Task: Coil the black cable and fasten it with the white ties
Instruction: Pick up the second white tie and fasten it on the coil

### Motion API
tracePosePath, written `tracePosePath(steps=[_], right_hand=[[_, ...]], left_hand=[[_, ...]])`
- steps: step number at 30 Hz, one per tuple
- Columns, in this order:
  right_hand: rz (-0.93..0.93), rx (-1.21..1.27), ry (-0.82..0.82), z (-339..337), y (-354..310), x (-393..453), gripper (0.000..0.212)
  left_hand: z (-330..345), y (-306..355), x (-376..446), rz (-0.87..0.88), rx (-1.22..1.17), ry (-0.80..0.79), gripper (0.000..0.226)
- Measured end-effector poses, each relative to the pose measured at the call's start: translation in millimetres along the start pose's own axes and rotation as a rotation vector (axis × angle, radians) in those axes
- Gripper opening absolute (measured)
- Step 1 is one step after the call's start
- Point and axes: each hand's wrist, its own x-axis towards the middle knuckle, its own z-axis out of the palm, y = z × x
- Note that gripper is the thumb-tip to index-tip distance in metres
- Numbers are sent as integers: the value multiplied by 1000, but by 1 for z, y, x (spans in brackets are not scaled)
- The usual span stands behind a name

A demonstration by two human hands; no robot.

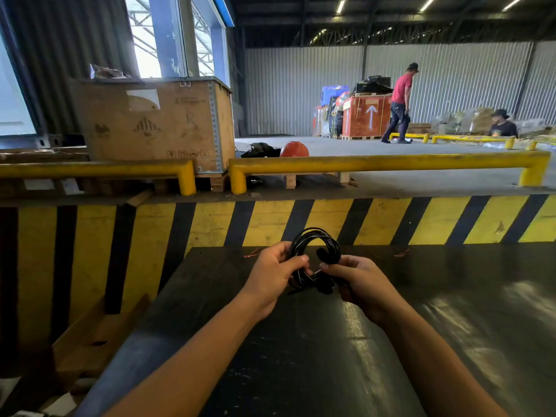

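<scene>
The black cable (314, 240) is wound into a small coil held upright above the dark table (451, 296). My left hand (270, 276) grips the coil's left side near the bottom. My right hand (361, 284) pinches the lower right of the coil, where a black plug (326, 255) hangs. A thin white tie (316, 271) shows between my two thumbs, across the bundled strands. The lowest part of the coil is partly hidden by my fingers.
A yellow and black striped wall (391, 221) rises just behind the table. Yellow guard rails (376, 164) run above it, with a large wooden crate (156, 124) at the left. Two people are far off at the right. Wooden pallets (90, 341) lie left of the table.
</scene>
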Motion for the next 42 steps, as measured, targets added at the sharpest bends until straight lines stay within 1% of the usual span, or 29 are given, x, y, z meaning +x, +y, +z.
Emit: tracePosePath(steps=[2, 3, 4, 5, 7, 12, 17, 21, 25, 27, 29, 33, 36, 38, 40, 42], right_hand=[[-41, -24, 116, 1, 0, -2, 39], [-78, -39, 160, 1, -1, -3, 39], [-129, -52, 177, -1, -2, -3, 33], [-181, -67, 169, -2, -3, -4, 27], [-262, -129, 136, -3, -4, -7, 23], [-354, -352, 147, -1, -4, -9, 7], [-387, -473, 161, 1, -1, -2, 13], [-354, -473, 138, 6, 1, 5, 19], [-380, -508, 89, 10, 0, 6, 24], [-389, -503, 77, 11, 1, 6, 20], [-379, -466, 107, 12, 2, 5, 9], [-418, -377, 185, 12, 2, -1, 19], [-488, -390, 216, 10, 0, -5, 13], [-515, -371, 175, 9, -2, -7, 8], [-495, -299, 82, 6, -3, -9, 5], [-433, -200, -35, 0, -5, -12, 17]], left_hand=[[0, -2, 1, 12, 22, 49, 11], [-1, -3, 2, 21, 43, 65, 11], [-1, -4, 2, 34, 68, 75, 11], [-1, -6, 3, 49, 96, 83, 11], [-2, -8, 3, 71, 144, 103, 13], [-2, -12, 7, 100, 198, 152, 18], [0, -16, 6, 155, 245, 186, 22], [3, -20, 5, 172, 264, 182, 24], [6, -25, 4, 149, 248, 167, 26], [8, -28, 5, 136, 230, 155, 27], [10, -28, 5, 141, 220, 145, 29], [12, -26, 5, 193, 228, 160, 41], [12, -24, 4, 208, 243, 156, 51], [11, -24, 4, 226, 271, 146, 53], [10, -23, 3, 239, 309, 130, 59], [9, -22, 2, 248, 354, 117, 67]])
